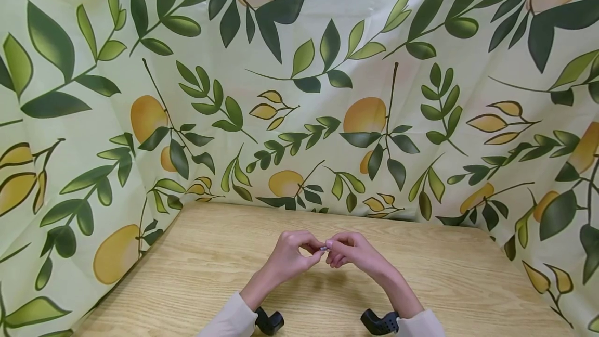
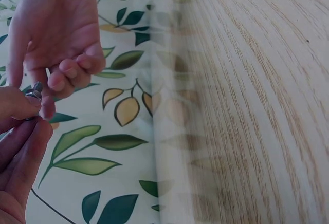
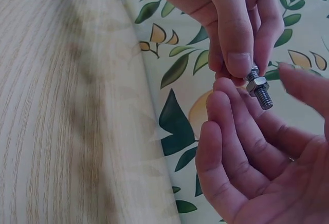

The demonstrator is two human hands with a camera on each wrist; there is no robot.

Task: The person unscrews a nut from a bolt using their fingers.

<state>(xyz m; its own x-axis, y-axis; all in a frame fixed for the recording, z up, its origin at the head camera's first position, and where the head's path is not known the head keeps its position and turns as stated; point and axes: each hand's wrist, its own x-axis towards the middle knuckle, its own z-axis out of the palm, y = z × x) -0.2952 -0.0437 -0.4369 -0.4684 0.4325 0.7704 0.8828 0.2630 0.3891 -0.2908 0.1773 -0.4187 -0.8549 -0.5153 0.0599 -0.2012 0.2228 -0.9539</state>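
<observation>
A bolt (image 3: 264, 99) is held in the air over the middle of the tabletop (image 1: 187, 274), nearer to the far edge than the sleeves are. A nut (image 3: 257, 85) is threaded partway along it, with thread exposed on both sides. The free end is pointed away from the left fingertips, towards the right hand; the other end is hidden between the left fingers.

The bolt is pinched between the thumb and fingers of the left hand (image 1: 294, 256), the thumb being laid along its near side. The right hand (image 1: 357, 254) is held just beside the free end, its palm turned towards the bolt. Its fingers are loosely bent and nothing is gripped by them; its thumb is held apart from the nut. Whether the bolt is touched by the right fingertips cannot be told.

Both forearms are extended over the tabletop from its near side, well inside its left and right edges. The wrists are bordered by a left sleeve (image 1: 231, 319) and a right sleeve (image 1: 423, 324), both pale. A black fitting is worn at each wrist, one at the left (image 1: 270, 321) and one at the right (image 1: 379, 322).

Beyond the tabletop's far edge and along its sides, a cloth (image 1: 304, 142) is hung, printed with leaves and orange fruit.
</observation>
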